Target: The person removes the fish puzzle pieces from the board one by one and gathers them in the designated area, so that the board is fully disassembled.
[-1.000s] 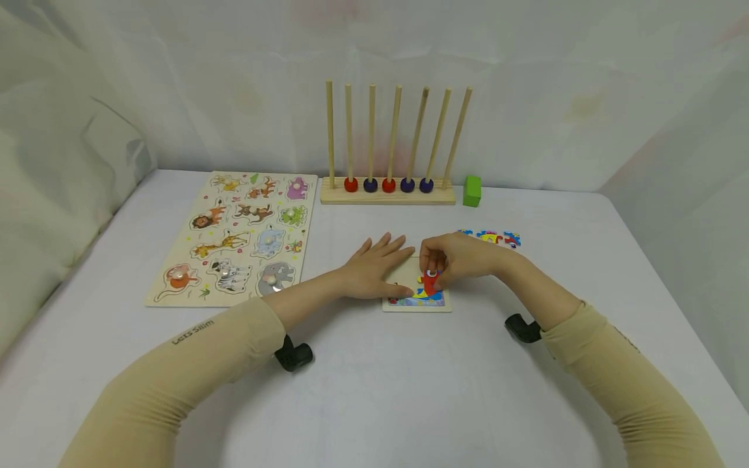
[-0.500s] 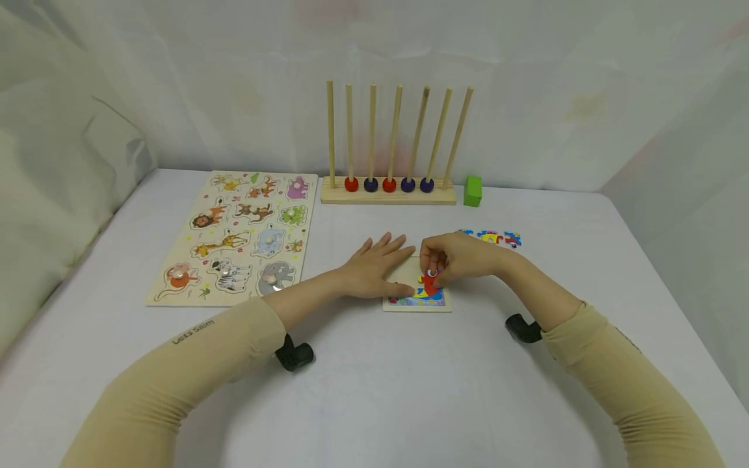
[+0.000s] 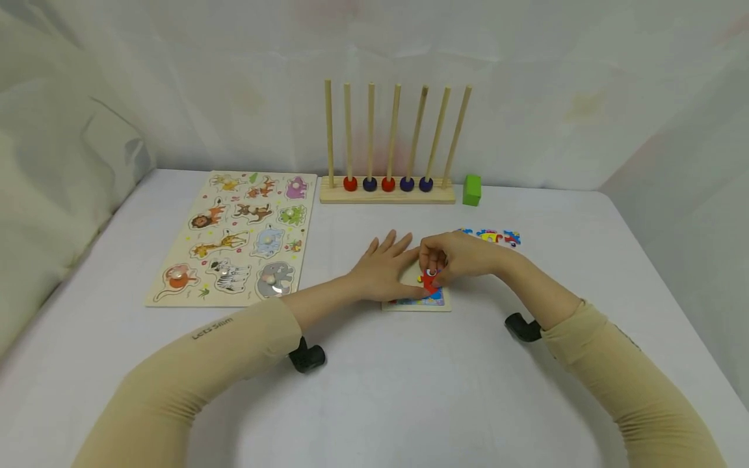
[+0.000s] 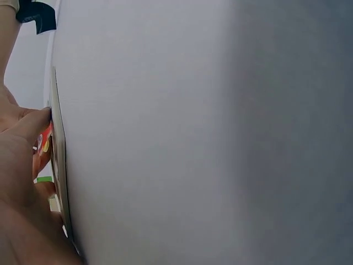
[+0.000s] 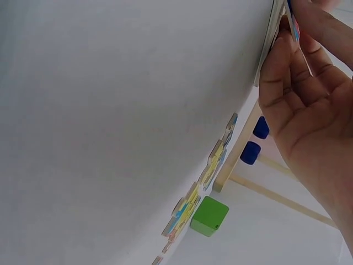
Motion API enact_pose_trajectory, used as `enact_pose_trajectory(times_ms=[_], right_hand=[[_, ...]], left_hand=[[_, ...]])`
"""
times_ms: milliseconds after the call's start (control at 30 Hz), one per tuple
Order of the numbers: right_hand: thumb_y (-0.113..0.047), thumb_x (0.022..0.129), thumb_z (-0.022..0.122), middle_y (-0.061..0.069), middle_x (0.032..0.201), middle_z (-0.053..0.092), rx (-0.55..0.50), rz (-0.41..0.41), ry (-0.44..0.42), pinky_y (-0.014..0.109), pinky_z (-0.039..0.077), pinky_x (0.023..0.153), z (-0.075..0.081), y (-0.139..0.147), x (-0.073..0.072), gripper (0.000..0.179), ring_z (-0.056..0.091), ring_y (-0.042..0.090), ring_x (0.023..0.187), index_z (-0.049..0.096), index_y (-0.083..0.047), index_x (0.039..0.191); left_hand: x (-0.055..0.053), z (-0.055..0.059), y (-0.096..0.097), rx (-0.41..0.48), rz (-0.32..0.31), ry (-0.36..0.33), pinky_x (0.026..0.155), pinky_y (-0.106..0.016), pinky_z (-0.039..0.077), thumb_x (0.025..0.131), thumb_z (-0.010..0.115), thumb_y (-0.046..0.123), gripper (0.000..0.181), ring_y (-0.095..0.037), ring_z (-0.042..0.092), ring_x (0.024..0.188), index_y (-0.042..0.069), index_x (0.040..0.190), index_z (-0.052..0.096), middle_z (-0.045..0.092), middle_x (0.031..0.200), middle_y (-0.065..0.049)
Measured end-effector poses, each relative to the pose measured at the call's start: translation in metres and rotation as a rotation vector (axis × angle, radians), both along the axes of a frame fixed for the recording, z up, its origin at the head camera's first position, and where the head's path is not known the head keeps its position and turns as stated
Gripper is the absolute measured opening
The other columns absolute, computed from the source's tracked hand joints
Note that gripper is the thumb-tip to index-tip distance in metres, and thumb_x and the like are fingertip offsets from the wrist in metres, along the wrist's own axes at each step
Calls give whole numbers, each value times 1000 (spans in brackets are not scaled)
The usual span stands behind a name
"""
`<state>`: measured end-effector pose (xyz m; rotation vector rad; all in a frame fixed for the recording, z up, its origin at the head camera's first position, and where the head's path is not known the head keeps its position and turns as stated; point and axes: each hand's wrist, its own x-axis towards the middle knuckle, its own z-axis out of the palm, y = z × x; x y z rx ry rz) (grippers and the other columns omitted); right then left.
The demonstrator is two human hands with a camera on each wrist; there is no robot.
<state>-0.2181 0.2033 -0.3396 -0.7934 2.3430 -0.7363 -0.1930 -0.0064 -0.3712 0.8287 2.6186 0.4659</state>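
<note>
My left hand point(image 3: 380, 273) lies with spread fingers over a small wooden puzzle tray point(image 3: 417, 308). Its straight thumb point(image 3: 414, 292) presses on the pieces near the tray's lower edge. From the right, my right hand point(image 3: 463, 253) pinches a red puzzle piece point(image 3: 429, 281) with an eye printed on it, over the tray. In the right wrist view the piece's edge point(image 5: 295, 30) shows between thumb and fingers, tilted against the tray. Blue printed puzzle point(image 3: 435, 301) shows below the piece. The left hand covers much of the tray's left side.
Several loose puzzle pieces point(image 3: 490, 236) lie behind my right hand. A wooden peg rack point(image 3: 386, 197) with red and blue beads stands at the back, next to a green block point(image 3: 472, 190). On the left lies an animal knob puzzle board point(image 3: 228, 301).
My left hand has shifted slightly right, its thumb sliding over the lower pieces up to the red piece. The right hand keeps its pinch on the red piece in nearly the same place.
</note>
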Motion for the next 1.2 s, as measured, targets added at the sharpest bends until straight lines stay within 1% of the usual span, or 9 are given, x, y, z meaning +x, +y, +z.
enact_pose_trajectory(times_ms=[100, 267, 333, 500, 667, 800, 967, 1067, 1200], right_hand=[[-7, 79, 76, 0, 86, 65, -1, 6, 1, 31, 49, 76, 0, 0, -1, 24, 59, 16, 83, 63, -17, 96], [-5, 86, 65, -1, 87, 67, -30, 40, 14, 32, 50, 77, 1, 3, -3, 16, 61, 16, 83, 64, -17, 96], [-7, 89, 64, -1, 88, 68, -44, 41, 24, 32, 50, 79, 2, 4, -4, 14, 61, 16, 84, 65, -17, 98], [-11, 91, 66, 1, 91, 69, -55, -13, 22, 32, 52, 80, 9, 12, -5, 14, 63, 17, 86, 65, -18, 103], [-13, 91, 66, 3, 89, 70, -60, -77, 21, 30, 53, 75, 16, 26, -7, 14, 65, 22, 83, 67, -16, 105], [-14, 92, 67, 6, 88, 70, -67, -125, 18, 31, 54, 73, 20, 39, -9, 12, 66, 26, 82, 68, -15, 104], [-15, 91, 69, 8, 89, 69, -69, -178, 14, 31, 53, 74, 25, 56, -9, 13, 64, 23, 83, 68, -13, 104], [-15, 91, 70, 8, 89, 67, -66, -215, 18, 32, 53, 73, 27, 68, -9, 14, 61, 21, 82, 69, -12, 104], [-13, 92, 68, 9, 91, 65, -43, -250, 26, 32, 55, 73, 26, 83, -10, 15, 60, 20, 81, 70, -11, 107]], left_hand=[[1, 1, 0, -10, 1, 2, 126, -59, 2, 86, 54, 71, 91, -34, -5, 157, 30, 159, 18, 5, 169, -5], [2, 2, 0, -18, 4, -1, 126, -59, 3, 86, 54, 71, 90, -34, -5, 157, 31, 159, 19, 5, 169, -4], [3, 3, 0, -13, 13, -13, 126, -58, 2, 86, 55, 71, 90, -34, -5, 157, 31, 159, 20, 5, 169, -3], [3, 2, 1, -22, 23, -18, 127, -57, 1, 86, 53, 73, 90, -32, -6, 157, 32, 158, 21, 4, 170, -1], [2, 1, 1, -42, 3, 15, 127, -57, 3, 86, 54, 72, 90, -32, -5, 157, 30, 159, 20, 5, 170, -2], [2, 1, 1, -40, -1, 19, 127, -57, 3, 87, 54, 71, 90, -32, -5, 157, 30, 159, 19, 4, 170, -3], [1, 0, 1, -36, -1, 25, 127, -56, 4, 87, 54, 70, 89, -32, -3, 158, 29, 159, 20, 5, 170, -2], [1, -1, 1, -20, -2, 10, 127, -56, 3, 88, 53, 70, 88, -32, -3, 158, 29, 159, 20, 5, 170, -2], [-1, -1, -1, 6, -13, -23, 127, -57, 0, 92, 48, 68, 84, -32, -5, 157, 28, 159, 19, 4, 170, -3]])
